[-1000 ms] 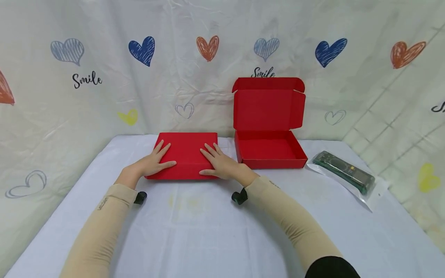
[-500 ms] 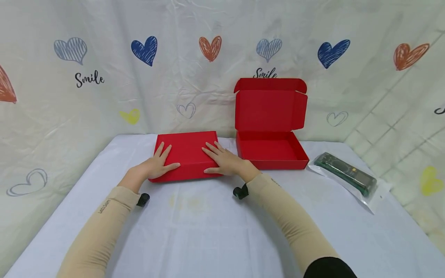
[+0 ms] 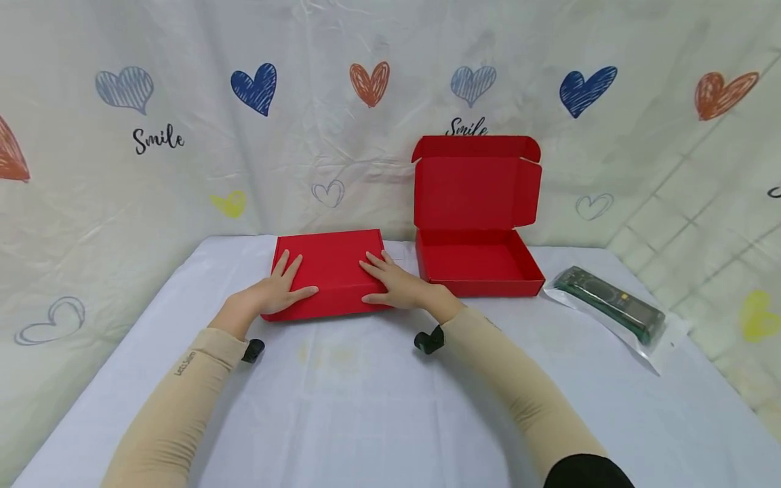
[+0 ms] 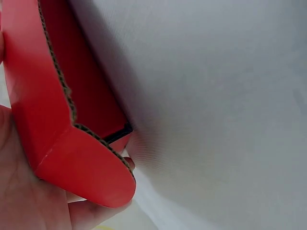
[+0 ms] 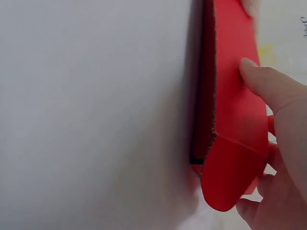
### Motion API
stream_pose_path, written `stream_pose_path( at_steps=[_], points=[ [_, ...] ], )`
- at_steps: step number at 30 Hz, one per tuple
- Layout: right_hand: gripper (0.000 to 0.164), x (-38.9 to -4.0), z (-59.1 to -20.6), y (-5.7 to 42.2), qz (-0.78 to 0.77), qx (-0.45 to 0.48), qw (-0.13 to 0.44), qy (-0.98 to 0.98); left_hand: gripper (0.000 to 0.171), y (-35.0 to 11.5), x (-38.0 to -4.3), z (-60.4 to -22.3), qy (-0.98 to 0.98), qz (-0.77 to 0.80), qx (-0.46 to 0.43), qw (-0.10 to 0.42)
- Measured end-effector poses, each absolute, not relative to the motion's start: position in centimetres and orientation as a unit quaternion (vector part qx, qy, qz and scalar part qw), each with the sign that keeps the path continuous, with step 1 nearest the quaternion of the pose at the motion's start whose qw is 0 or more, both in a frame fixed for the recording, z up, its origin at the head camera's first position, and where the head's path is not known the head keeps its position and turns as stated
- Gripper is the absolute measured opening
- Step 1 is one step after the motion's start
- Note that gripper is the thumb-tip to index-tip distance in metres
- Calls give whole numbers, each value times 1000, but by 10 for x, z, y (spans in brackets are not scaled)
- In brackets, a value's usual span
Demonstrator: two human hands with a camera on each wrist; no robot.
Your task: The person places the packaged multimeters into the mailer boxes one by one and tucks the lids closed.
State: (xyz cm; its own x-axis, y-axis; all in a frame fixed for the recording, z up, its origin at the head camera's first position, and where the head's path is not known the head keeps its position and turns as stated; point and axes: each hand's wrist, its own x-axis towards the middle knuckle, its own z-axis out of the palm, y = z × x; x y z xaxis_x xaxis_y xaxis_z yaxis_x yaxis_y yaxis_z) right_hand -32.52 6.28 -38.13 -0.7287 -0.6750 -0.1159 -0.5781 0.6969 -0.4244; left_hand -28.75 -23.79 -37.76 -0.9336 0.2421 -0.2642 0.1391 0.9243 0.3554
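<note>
A red cardboard box [image 3: 332,261] lies on the table with its lid down; its front flap [image 3: 342,299] hangs outside. My left hand [image 3: 268,291] rests over the left front corner, fingers spread over the lid and thumb on the front fold. Over the right front corner my right hand [image 3: 399,286] mirrors it. In the left wrist view a rounded side tab [image 4: 91,167] sticks out beside the fingers, with a dark gap under the flap edge. A similar tab [image 5: 230,175] shows in the right wrist view, where the thumb touches the flap and other fingertips are beside the box.
A second red box [image 3: 482,288] stands with its lid raised, just right of the first. Farther right lies a dark green, long object in a clear-and-white plastic bag [image 3: 613,305]. White cloth covers the table [image 3: 342,420]; a heart-printed curtain [image 3: 293,156] hangs behind.
The box under both hands has turned slightly, its right end swinging away from me, mostly in the first half second. Both hands stay on it. The second box and the bag have not moved.
</note>
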Motion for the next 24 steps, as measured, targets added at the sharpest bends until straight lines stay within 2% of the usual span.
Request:
stream_pose_path(
  at_steps=[4, 9, 20, 24],
  points=[
    [82, -318, -378, 74, -254, -335, 146, 896, 98, -237, -288, -378, 968, 171, 100, 154],
    [76, -312, -378, 86, -325, -332, 132, 876, 98, -238, -288, -380, 968, 171, 99, 155],
    [57, -291, -376, 104, -381, -266, 36, 885, 98, -237, -287, -379, 968, 171, 94, 155],
    [54, -284, -377, 111, -378, -243, 16, 893, 98, -236, -286, -378, 968, 172, 97, 154]
  ],
)
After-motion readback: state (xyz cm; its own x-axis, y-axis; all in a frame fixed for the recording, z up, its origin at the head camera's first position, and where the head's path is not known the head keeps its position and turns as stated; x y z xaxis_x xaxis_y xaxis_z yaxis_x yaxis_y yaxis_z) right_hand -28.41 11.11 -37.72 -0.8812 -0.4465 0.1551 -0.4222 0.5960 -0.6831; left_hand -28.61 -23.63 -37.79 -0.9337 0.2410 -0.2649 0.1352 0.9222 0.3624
